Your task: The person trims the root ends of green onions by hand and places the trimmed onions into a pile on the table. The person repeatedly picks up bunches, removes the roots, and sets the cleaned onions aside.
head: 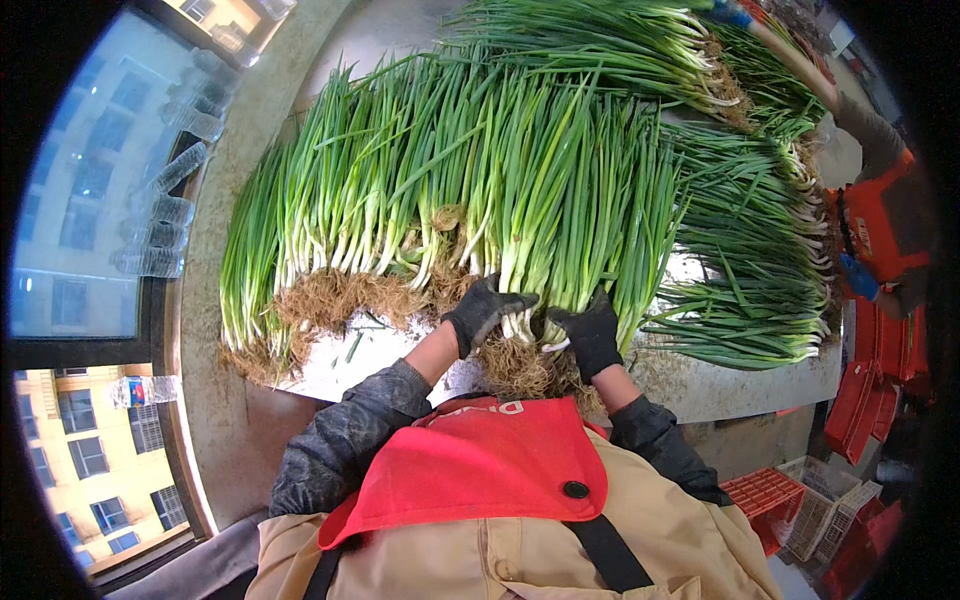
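Note:
Green onions [442, 150] lie in a long, thick row across the table, leaves pointing away from me and brown roots towards me. My left hand [484, 311], in a black glove, grips white stems near the roots from the left side. On the right, my right hand [592, 330], also black-gloved, closes around the lower stems of the same part of the row. A root clump [517, 367] hangs between and below both hands at the table edge near my red apron [480, 465]. Some fingers are hidden among the stems.
More green onions [750, 247] lie sideways at right, with another pile [600, 45] at the far side. A co-worker [885, 217] with blue gloves stands at the right. Plastic bottles [154, 232] line the window at left. Red and white crates [814, 495] stand at lower right.

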The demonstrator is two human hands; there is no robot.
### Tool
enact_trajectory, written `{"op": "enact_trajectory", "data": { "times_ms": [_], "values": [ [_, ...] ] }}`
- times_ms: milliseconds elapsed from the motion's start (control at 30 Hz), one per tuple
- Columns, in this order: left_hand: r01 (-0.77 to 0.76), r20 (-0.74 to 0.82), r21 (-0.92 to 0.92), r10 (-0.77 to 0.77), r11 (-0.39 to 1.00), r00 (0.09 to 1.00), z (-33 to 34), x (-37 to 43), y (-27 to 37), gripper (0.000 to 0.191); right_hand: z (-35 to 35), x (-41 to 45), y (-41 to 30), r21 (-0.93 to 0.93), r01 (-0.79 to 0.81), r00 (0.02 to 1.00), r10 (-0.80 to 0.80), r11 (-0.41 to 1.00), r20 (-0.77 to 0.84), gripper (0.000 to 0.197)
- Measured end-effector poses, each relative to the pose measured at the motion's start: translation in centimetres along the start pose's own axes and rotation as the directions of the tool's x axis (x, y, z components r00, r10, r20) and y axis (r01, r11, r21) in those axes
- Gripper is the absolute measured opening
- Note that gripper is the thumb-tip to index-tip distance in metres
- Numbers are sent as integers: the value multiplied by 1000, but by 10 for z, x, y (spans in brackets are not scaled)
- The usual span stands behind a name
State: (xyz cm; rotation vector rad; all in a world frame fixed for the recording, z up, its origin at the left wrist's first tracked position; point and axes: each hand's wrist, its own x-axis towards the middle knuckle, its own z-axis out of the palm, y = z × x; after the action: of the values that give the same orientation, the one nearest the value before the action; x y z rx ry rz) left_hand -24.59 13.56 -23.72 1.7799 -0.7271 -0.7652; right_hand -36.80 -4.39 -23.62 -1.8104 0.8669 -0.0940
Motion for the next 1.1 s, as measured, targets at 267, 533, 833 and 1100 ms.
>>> {"op": "enact_trajectory", "data": {
  "times_ms": [267,533,833,1100],
  "values": [
    [376,107,-784,-489,494,866,-21,-17,24,43,-34,14,45,669,-352,935,212,654,285,49],
    [343,186,-881,-427,327,885,-29,-16,-19,37,-47,7,66,693,-370,922,151,618,357,23],
    [351,166,-872,-471,340,867,-28,-19,-6,41,-39,2,59,605,-294,941,114,740,318,29],
    [294,42,-749,-401,594,915,-17,-18,-13,46,-23,-7,22,708,-257,962,107,658,250,45]
  ]
}}
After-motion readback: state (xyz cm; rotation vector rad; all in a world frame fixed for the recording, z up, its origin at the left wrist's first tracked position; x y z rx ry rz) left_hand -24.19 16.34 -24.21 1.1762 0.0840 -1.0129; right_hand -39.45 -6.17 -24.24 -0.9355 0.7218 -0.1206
